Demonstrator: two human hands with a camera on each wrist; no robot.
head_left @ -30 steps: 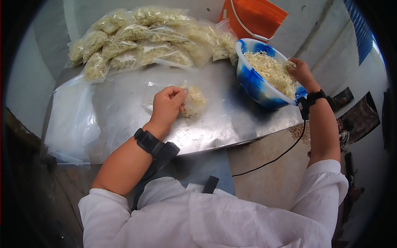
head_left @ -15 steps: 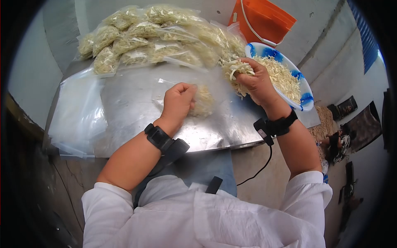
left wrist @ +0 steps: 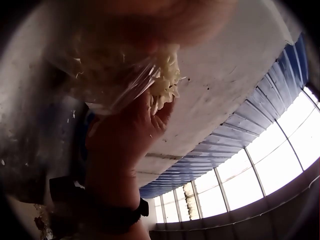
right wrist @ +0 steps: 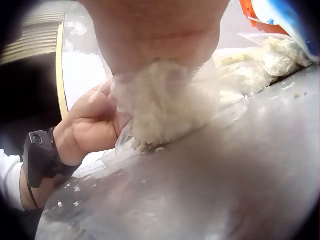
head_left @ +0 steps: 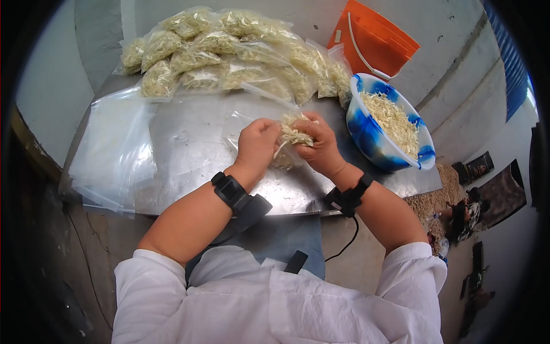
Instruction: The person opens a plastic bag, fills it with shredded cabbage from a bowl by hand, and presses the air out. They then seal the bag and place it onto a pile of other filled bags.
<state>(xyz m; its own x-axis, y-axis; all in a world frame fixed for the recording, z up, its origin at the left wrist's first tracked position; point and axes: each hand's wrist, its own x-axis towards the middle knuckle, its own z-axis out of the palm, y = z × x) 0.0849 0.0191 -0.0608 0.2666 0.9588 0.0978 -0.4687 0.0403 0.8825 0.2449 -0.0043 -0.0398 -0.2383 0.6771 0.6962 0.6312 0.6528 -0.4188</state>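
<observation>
I have the left hand [head_left: 255,148] with its fingers curled, pinching the edge of a clear bag [head_left: 234,124] over the middle of the metal tabletop [head_left: 189,132]. The right hand [head_left: 325,150] is just beside it, fingers curled round a clump of pale shreds [head_left: 297,134] at the bag's opening. More shreds show through the plastic below the two hands. Near the tabletop's right end I see a blue-and-white bowl [head_left: 366,127] holding loose shreds, with an orange bucket [head_left: 375,40] behind it. Filled bags [head_left: 197,60] are heaped along the far edge, reaching almost to the bowl, and a stack of flat bags [head_left: 114,146] lies at the left end, its corners poking past the near edge
</observation>
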